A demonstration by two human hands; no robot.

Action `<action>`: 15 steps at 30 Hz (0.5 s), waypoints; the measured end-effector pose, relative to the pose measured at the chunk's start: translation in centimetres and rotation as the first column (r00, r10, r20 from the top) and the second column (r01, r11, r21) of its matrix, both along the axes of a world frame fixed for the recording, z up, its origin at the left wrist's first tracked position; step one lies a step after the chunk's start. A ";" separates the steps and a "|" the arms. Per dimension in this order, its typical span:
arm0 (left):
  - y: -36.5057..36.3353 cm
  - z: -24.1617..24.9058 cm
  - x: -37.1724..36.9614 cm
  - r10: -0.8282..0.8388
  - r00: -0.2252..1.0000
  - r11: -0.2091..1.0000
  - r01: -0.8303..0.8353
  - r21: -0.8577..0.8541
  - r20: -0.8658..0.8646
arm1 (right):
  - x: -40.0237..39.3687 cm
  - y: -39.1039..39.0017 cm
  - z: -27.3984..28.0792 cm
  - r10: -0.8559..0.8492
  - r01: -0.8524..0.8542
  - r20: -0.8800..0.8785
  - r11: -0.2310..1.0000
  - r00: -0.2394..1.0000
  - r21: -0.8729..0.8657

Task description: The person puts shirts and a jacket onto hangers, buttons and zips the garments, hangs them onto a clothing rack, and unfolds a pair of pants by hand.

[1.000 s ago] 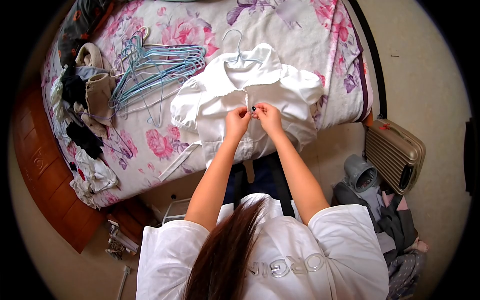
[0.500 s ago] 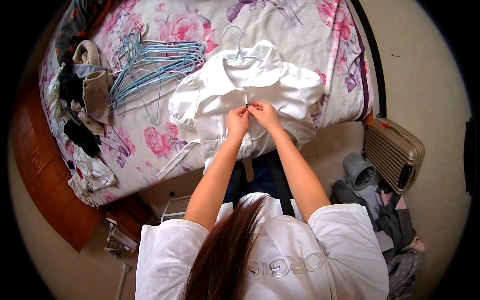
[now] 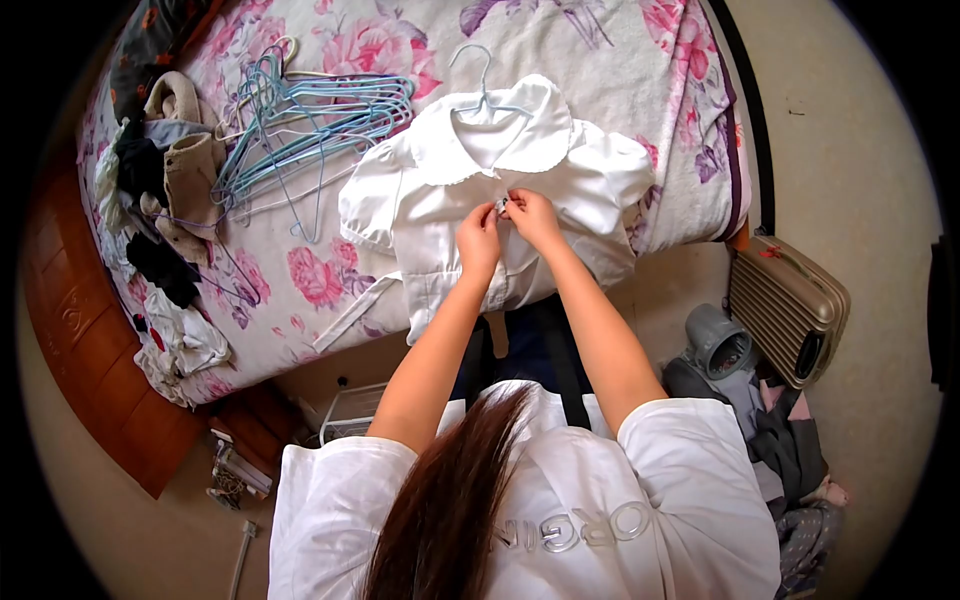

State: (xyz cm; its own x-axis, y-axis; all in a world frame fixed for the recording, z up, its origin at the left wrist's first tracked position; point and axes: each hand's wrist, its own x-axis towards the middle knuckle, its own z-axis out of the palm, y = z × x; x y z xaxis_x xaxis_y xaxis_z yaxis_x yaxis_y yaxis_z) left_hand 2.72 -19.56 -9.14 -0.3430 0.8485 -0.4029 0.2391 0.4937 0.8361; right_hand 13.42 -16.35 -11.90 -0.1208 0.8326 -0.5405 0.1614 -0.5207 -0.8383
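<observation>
A white short-sleeved blouse (image 3: 415,215) with a wide collar lies spread on the bed, its hem hanging toward me. A light blue hanger (image 3: 486,72) sits inside its neck, the hook pointing away from me. My left hand (image 3: 478,240) pinches the blouse's front edge at the middle of the chest. Close beside it, my right hand (image 3: 534,216) pinches the same front opening, fingertips nearly meeting. Between the fingertips shows a small dark button (image 3: 502,205), partly covered by them.
Several blue hangers (image 3: 340,108) lie heaped left of the blouse. Farther left is a pile of clothes (image 3: 190,180) on the floral bedspread (image 3: 300,330). A brown suitcase (image 3: 790,300), a grey bucket (image 3: 719,340) and more clothes (image 3: 790,450) are on the floor at right.
Both hands have risen slightly along the blouse's front, still pinching. The right fingers have shifted up around the button. The blouse's collar and hanger have moved slightly away from me.
</observation>
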 end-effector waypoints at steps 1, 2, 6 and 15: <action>0.4 0.1 -0.4 -0.047 0.999 0.998 0.047 -0.043 -0.001 | 0.0 -0.1 0.4 0.004 -0.005 0.025 0.999 1.000 0.042; 0.8 0.2 -0.8 -0.094 0.996 0.992 0.093 -0.085 0.000 | 0.1 -0.2 0.8 0.006 -0.011 0.050 0.996 0.999 0.084; 2.6 0.8 -1.7 -0.413 0.897 0.910 0.401 -0.104 -0.158 | 0.4 -0.4 1.0 0.014 -0.015 0.016 0.998 1.000 0.061; 3.6 0.1 -4.1 -0.483 0.841 0.856 0.512 -0.074 0.243 | 1.1 2.1 4.8 0.291 -0.367 0.350 0.914 0.890 0.173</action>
